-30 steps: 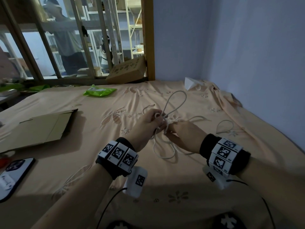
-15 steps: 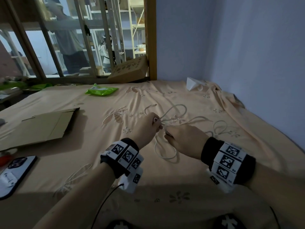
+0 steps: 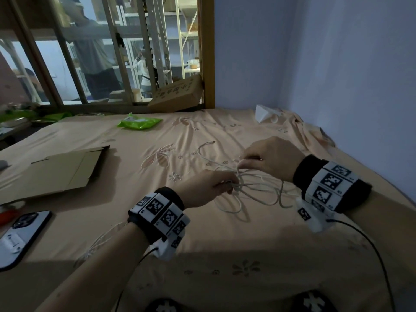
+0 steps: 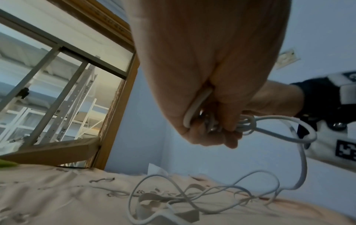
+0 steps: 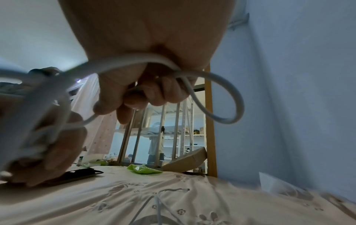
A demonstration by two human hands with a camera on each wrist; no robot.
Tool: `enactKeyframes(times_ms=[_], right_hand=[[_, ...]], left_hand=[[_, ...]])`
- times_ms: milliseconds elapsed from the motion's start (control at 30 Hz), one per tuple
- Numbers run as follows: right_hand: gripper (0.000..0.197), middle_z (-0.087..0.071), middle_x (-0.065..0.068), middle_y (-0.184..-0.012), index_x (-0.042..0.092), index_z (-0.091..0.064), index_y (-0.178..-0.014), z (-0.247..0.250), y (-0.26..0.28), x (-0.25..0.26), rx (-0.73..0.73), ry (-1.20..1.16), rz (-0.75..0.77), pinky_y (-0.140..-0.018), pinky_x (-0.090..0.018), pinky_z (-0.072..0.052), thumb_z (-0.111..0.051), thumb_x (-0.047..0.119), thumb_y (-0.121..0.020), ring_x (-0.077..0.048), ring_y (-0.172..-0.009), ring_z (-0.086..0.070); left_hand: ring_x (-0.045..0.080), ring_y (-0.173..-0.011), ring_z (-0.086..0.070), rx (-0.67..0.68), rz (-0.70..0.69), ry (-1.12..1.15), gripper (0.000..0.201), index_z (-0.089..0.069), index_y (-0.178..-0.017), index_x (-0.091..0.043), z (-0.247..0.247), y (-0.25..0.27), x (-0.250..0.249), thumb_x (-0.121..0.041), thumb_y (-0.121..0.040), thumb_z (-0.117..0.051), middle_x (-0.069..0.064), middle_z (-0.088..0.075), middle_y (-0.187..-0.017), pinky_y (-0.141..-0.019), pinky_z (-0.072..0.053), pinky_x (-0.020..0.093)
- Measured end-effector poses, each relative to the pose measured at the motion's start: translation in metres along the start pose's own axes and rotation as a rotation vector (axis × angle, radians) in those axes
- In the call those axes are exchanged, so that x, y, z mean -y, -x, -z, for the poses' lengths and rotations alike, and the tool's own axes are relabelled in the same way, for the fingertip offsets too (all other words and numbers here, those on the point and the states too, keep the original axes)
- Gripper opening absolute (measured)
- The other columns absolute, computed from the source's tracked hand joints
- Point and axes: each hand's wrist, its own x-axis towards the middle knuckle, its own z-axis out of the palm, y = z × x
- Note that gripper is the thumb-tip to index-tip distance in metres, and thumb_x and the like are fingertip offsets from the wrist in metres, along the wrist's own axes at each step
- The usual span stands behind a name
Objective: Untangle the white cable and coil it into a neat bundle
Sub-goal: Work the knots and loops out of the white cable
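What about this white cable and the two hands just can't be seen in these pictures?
- How the white cable crosses itself inside the tangle: head view, strands too thin and the left hand covers them.
- The left hand's grip: left wrist view, curled fingers hide the bunched strands.
- The cable near the camera: right wrist view, blurred.
- The cable's second end: only one plug shows; the other is not visible.

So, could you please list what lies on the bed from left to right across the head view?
Phone → flat cardboard → green packet → left hand → right hand, both holding the white cable.
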Motion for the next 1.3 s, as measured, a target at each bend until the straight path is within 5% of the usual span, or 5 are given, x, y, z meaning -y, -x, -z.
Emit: enactKeyframes(times_ms=[300,467,733,1067,1300], right_hand=[[0.041,-0.050,0.009,-0.047,0.024,-0.057,-0.055,-0.007,0.006,-0.009,-0.049,-0.307,-0.194,-0.050,-0.018,-0.033,-0.058,0.055,-0.082,-0.004,-0.050,-0.045],[0.034,-0.063,0.001,-0.065,0.016,-0.068,-0.072,-0.014,0.007,-0.001,0.035,-0.242,-0.179,-0.055,-0.017,-0.034,-0.053,0.040,-0.092,-0.012,-0.063,-0.054],[0.013,-0.053,0.006,-0.103,0.035,-0.052,-0.096,-0.023,0.012,0.009,0.223,-0.247,-0.333,-0.073,-0.020,-0.038,-0.046,0.024,-0.097,-0.008,-0.085,-0.050],[0.036,-0.046,0.002,-0.068,0.018,-0.043,-0.068,-0.029,0.013,0.031,0.282,0.043,-0.175,-0.065,-0.029,-0.029,-0.038,0.033,-0.100,-0.023,-0.072,-0.050],[0.024,-0.063,-0.014,-0.091,0.013,-0.048,-0.079,-0.031,0.017,0.047,0.323,0.152,-0.044,-0.063,-0.030,-0.030,-0.043,0.028,-0.097,-0.030,-0.084,-0.058]], left_hand=[[0.002,-0.067,-0.051,-0.071,-0.104,0.365,0.016,-0.037,-0.112,-0.012,0.003,0.006,-0.022,-0.005,-0.100,-0.045,-0.003,-0.064,-0.085,-0.066,-0.044,0.022],[0.003,-0.072,-0.055,-0.104,-0.173,0.290,0.044,-0.045,-0.133,-0.036,0.004,0.005,-0.030,-0.007,-0.101,-0.044,-0.003,-0.061,-0.086,-0.068,-0.045,0.019],[0.009,-0.065,-0.055,-0.196,0.008,0.362,0.025,-0.056,-0.123,-0.018,-0.005,-0.001,-0.021,-0.013,-0.101,-0.044,-0.005,-0.061,-0.077,-0.059,-0.041,0.020],[0.016,-0.061,-0.054,-0.359,0.127,0.252,0.020,-0.060,-0.115,-0.020,-0.002,-0.008,-0.008,-0.017,-0.100,-0.046,0.001,-0.058,-0.070,-0.060,-0.040,0.028],[0.015,-0.062,-0.063,-0.378,0.166,0.182,0.019,-0.062,-0.111,-0.015,-0.004,-0.010,-0.006,-0.017,-0.100,-0.047,0.002,-0.062,-0.080,-0.055,-0.042,0.021]])
